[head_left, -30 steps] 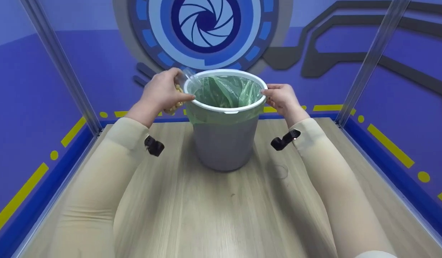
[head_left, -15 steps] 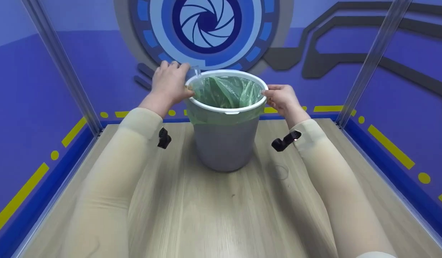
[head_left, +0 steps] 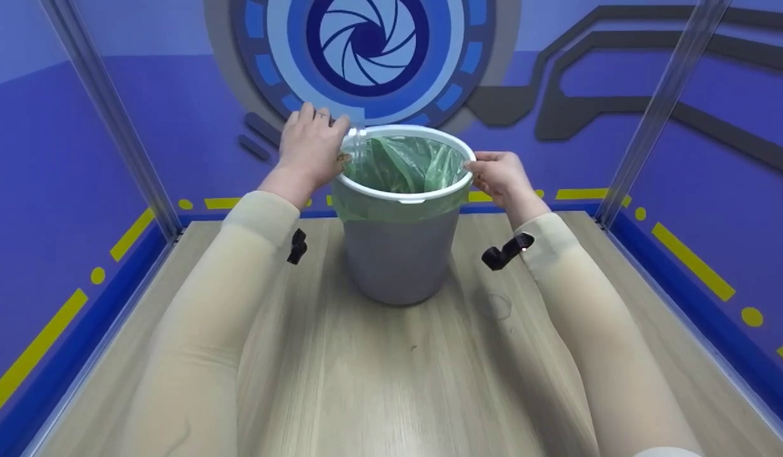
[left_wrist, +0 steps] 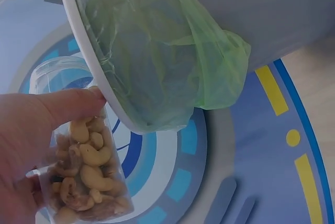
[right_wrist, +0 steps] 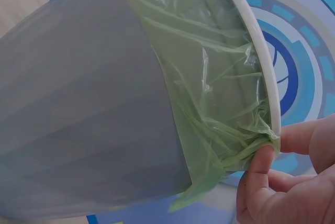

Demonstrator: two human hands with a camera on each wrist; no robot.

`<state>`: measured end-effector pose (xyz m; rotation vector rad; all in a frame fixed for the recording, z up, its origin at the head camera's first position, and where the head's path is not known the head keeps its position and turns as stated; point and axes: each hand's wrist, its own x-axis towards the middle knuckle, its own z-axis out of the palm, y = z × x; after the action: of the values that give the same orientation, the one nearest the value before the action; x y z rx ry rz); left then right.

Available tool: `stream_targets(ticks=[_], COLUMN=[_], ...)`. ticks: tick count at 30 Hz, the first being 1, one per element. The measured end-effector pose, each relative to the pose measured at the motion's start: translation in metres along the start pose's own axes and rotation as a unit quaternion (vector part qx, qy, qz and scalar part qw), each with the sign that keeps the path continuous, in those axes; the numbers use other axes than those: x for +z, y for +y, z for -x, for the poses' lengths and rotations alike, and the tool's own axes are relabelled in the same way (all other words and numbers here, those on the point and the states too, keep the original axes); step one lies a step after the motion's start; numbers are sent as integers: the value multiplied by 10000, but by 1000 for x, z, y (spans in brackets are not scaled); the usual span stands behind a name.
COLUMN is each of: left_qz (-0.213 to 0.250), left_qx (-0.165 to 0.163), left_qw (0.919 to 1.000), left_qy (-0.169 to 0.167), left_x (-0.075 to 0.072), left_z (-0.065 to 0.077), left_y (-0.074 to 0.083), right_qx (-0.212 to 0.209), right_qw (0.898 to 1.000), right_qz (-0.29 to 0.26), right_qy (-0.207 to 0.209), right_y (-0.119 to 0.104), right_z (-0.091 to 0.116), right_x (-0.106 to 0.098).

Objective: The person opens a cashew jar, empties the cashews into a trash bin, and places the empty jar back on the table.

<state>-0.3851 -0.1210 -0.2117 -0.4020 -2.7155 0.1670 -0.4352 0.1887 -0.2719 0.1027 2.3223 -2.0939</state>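
A grey trash bin [head_left: 401, 260] with a white rim [head_left: 411, 196] stands upright, lined with a green plastic bag [head_left: 401, 162] folded over its edge. At the rim's left side, my left hand [head_left: 312, 143] grips a clear plastic jar [left_wrist: 112, 156]. Cashews and other nuts [left_wrist: 94, 171] lie in the jar's lower part in the left wrist view. In the head view the jar tilts with its mouth end over the bin. My right hand [head_left: 499, 174] pinches the rim and gathered bag on the right side; its thumb and fingers show in the right wrist view.
The bin stands on a wooden table [head_left: 366, 381]. A faint ring [head_left: 496, 306] lies or is marked on the tabletop right of it. Blue printed wall panels [head_left: 683, 171] and metal posts enclose the table's back and sides.
My left hand has moved right and slightly up, turning so the jar now leans over the rim. The right hand stays in place on the bin.
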Motion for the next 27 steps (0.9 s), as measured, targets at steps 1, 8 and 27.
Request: stream_targets(ticks=[1, 8, 27], left_qz=[-59, -438, -1201], left_qx=[41, 249, 728], left_qw=[10000, 9985, 9896], left_qy=[56, 192, 302], left_x=[1, 2, 3], left_z=[0, -3, -2], left_y=[1, 3, 9], right_qx=[1, -8, -31], right_qw=[10000, 10000, 9999], right_qz=[-7, -43, -145], right_qy=[2, -12, -48], right_y=[0, 0, 1], right_z=[0, 0, 0], right_x=[0, 0, -1])
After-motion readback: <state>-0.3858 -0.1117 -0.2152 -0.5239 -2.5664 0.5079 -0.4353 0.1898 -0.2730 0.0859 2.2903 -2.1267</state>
